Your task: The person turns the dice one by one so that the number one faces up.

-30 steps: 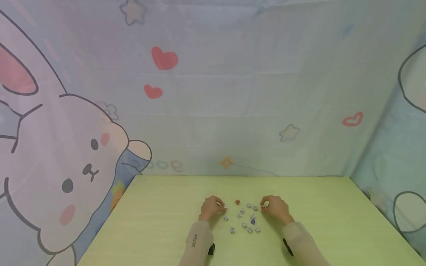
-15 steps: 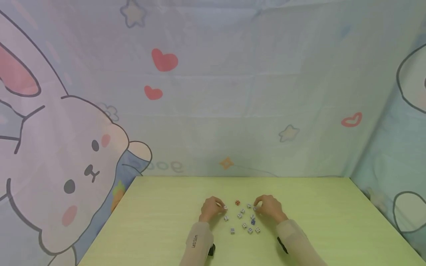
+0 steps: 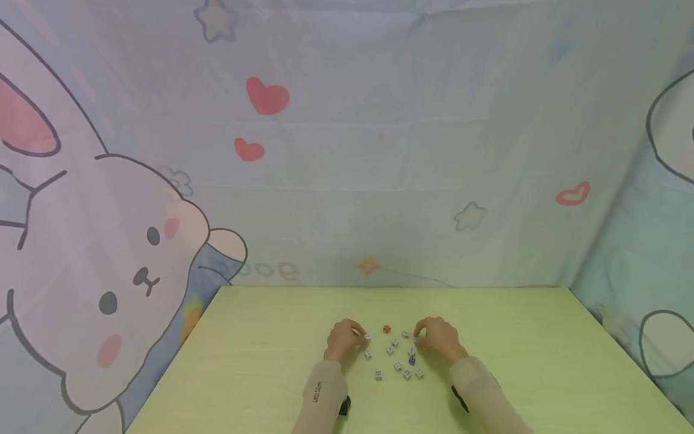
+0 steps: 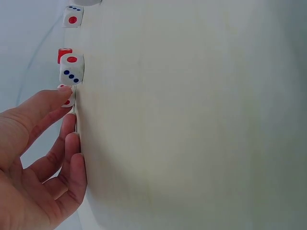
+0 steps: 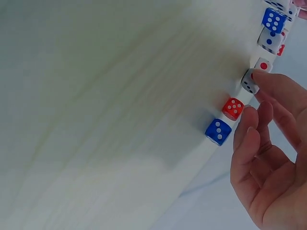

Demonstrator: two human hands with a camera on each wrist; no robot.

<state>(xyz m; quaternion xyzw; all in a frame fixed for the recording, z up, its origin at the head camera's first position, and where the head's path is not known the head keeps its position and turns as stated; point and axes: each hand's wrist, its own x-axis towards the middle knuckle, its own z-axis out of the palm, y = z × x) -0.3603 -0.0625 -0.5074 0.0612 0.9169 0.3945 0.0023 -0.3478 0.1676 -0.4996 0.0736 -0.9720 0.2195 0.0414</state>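
Observation:
In the head view my left hand (image 3: 344, 339) is at the left of a loose group of dice. Its thumb and forefinger pinch a white die (image 4: 67, 99), partly hidden by the thumb, with the other fingers loosely bent. Another white die (image 4: 72, 69) shows just beyond that thumb. My right hand (image 3: 440, 337) is at the group's right side and pinches a white die (image 5: 249, 81) between thumb and forefinger. By its curled lower fingers sit a red die (image 5: 233, 109) and a blue die (image 5: 218, 132).
Several white dice (image 3: 397, 366) lie scattered between the hands and nearer the body. Among them is a dark blue die (image 3: 412, 360); an orange-red die (image 3: 387, 329) lies farther back. The pale green table (image 3: 260, 337) ends at a printed cloth backdrop (image 3: 347, 181).
My right hand has moved left, off the red die at its fingertips, to a white die, and has stayed there over the last half second. The left hand keeps its place.

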